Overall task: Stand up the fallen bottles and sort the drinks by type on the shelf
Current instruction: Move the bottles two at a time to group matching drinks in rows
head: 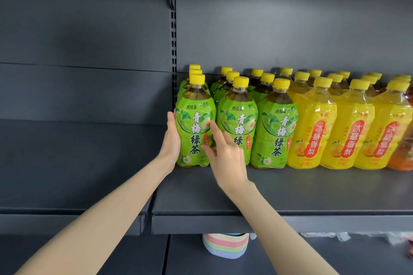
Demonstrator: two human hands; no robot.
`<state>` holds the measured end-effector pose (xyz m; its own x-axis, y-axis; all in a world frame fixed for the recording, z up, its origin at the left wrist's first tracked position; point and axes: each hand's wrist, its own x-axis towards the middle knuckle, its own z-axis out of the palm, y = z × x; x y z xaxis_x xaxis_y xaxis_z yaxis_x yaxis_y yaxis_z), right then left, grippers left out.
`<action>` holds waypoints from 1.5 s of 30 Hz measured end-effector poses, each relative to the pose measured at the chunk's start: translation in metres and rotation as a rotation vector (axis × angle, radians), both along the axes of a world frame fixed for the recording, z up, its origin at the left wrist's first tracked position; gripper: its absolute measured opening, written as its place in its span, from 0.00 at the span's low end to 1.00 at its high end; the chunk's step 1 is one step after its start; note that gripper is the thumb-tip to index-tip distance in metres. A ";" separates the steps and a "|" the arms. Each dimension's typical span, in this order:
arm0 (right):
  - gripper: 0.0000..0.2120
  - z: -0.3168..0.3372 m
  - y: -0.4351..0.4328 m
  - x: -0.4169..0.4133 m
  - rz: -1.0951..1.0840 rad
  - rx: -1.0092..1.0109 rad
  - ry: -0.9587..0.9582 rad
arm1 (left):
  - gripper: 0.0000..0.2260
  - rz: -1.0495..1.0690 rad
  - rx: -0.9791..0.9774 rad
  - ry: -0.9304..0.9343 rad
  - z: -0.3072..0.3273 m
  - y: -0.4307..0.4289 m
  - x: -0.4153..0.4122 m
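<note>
A dark grey shelving unit [268, 18] fills the view, and its shelf [312, 187] carries upright drinks with yellow caps, lined up in rows running front to back. On the left stand the green tea bottles [274, 127], three rows side by side. To their right come the yellow pear drink bottles [312, 127], then an orange-labelled bottle [404, 152] cut off by the right edge. The front-left green tea bottle [194, 123] stands upright at the shelf's left end, touching its neighbour. The left grip [173, 138], a bare hand, lies flat against that bottle's left side with straight fingers pointing up. The right grip [223, 152] is spread wide, its thumb on the bottle's front label and its index finger reaching up along the right side. Below the shelf sits a pastel striped stack [225, 245].
</note>
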<state>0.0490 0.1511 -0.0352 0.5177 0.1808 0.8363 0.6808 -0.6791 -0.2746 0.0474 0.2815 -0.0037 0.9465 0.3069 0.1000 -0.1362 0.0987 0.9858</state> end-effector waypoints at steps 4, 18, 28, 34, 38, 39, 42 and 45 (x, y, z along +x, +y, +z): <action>0.28 -0.001 -0.001 -0.003 0.017 -0.001 0.043 | 0.23 0.051 0.059 0.001 0.005 -0.003 -0.008; 0.45 0.014 -0.127 0.005 -0.273 0.051 0.130 | 0.59 0.385 0.543 -0.160 -0.014 -0.060 -0.033; 0.48 0.015 -0.140 0.012 -0.276 -0.118 0.063 | 0.62 0.521 0.566 -0.118 -0.012 -0.078 -0.023; 0.49 0.016 -0.136 0.013 -0.299 -0.114 0.077 | 0.61 0.536 0.573 -0.114 -0.010 -0.077 -0.020; 0.49 0.015 -0.138 0.013 -0.299 -0.118 0.079 | 0.61 0.530 0.583 -0.111 -0.011 -0.077 -0.022; 0.49 0.015 -0.138 0.012 -0.299 -0.122 0.082 | 0.61 0.526 0.588 -0.108 -0.011 -0.077 -0.022; 0.49 0.014 -0.138 0.011 -0.287 -0.124 0.090 | 0.58 0.530 0.619 -0.106 -0.012 -0.083 -0.028; 0.46 0.009 -0.143 0.009 -0.269 -0.129 0.043 | 0.47 0.523 0.804 -0.209 -0.024 -0.099 -0.038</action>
<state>0.0578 0.0081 -0.0257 0.5958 0.1358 0.7916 0.4609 -0.8650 -0.1985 0.0096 0.1825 -0.0281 0.6497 0.4495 0.6130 -0.1508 -0.7142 0.6835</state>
